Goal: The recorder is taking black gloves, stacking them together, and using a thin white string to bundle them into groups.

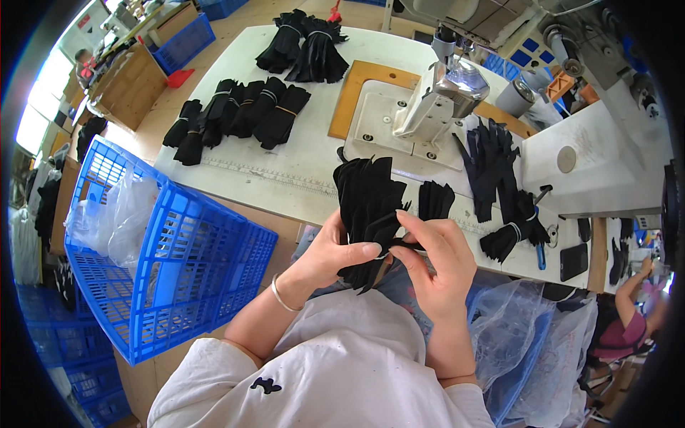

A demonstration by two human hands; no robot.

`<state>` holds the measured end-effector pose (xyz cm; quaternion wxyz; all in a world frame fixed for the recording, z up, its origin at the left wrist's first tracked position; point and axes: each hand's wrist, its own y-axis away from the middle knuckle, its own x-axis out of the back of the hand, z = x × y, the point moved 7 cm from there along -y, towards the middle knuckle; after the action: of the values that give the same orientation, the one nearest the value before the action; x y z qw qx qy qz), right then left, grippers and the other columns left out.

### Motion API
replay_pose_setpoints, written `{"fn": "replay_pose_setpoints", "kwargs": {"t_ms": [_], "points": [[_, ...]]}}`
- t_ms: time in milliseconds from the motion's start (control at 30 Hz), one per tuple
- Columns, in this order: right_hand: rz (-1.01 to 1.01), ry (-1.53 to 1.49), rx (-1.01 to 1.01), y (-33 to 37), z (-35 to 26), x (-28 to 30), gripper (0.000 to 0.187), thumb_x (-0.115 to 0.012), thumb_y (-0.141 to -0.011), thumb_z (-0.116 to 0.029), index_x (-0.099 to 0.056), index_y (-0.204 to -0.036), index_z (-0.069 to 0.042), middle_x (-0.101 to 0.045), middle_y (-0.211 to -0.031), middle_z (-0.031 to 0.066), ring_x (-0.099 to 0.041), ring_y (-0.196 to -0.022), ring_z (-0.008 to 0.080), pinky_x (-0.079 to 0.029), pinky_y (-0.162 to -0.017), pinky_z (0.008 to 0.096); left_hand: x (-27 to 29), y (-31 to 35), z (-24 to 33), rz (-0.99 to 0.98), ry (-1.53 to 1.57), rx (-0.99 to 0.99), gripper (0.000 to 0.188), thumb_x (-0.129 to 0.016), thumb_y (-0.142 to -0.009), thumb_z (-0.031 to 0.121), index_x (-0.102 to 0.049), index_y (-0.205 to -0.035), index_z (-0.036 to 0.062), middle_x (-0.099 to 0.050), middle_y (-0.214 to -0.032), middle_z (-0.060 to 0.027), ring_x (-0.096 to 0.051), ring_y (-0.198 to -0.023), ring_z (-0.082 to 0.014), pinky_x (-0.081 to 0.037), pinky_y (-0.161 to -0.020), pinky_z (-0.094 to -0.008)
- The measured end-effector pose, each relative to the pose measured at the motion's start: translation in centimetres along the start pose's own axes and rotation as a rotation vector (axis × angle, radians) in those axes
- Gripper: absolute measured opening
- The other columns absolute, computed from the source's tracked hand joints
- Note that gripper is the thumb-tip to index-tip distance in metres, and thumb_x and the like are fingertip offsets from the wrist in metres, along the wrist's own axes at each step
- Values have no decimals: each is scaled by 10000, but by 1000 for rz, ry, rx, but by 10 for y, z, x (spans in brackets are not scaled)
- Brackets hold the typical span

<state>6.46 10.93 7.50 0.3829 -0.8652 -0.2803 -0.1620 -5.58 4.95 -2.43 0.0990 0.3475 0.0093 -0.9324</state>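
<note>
A thick bundle of black fabric pieces (367,196) is held up in front of my chest, over the near edge of the sewing table (264,182). My left hand (325,253) grips it low on its left side, with the thumb across the front. My right hand (439,260) pinches a dark strip at the bundle's right side. Whether that strip is a loose piece or part of the bundle, I cannot tell. A light-coloured tie shows near my left thumb. Just behind my right hand lies a smaller stack of black pieces (435,200).
Several tied black bundles (246,110) lie at the table's left, two more (314,53) at the back. A sewing machine (435,107) stands mid-table; black strips (492,171) and a phone (574,262) lie right. A blue crate (185,271) stands left, plastic bags (510,328) lower right.
</note>
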Motion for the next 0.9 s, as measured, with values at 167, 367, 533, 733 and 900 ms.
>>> {"fn": "replay_pose_setpoints", "kwargs": {"t_ms": [167,367,533,733,900], "points": [[171,34,49,9,3,-1,393,-804,-661,18,-706,-1035,-52,-644,-830,56,-615,-721,187,-478,-567,296,-1,0,-4,16,43,25,690,-798,-774,175,-418,-1326,13,-589,-1147,-100,-640,-971,-193,-576,-829,-357],[172,8,165,2,-2,6,276,-781,-651,45,-681,-892,-44,-659,-842,65,-624,-717,197,-478,-572,298,-2,-1,-9,2,98,32,704,-802,-781,206,-409,-1333,15,-586,-1173,-121,-641,-981,-208,-577,-832,-369],[57,-55,96,10,4,4,252,-750,-646,66,-678,-856,-54,-657,-837,64,-617,-721,209,-475,-600,297,-8,-2,-5,27,43,7,710,-776,-769,346,-466,-1302,-5,-587,-1158,-110,-614,-1027,-188,-525,-888,-324],[63,-181,15,6,8,6,196,-726,-678,82,-666,-830,-27,-605,-1183,165,-620,-736,142,-507,-633,275,-13,-2,0,-30,-15,-87,696,-729,-776,373,-463,-1298,-3,-573,-1151,-112,-606,-1045,-202,-523,-889,-338],[-34,-207,-19,5,11,3,205,-721,-673,102,-663,-824,-24,-613,-1187,157,-632,-761,147,-510,-650,262,-12,0,-2,-45,-36,-62,738,-735,-764,390,-446,-1316,-7,-574,-1153,-113,-596,-1065,-198,-518,-900,-333]]}}
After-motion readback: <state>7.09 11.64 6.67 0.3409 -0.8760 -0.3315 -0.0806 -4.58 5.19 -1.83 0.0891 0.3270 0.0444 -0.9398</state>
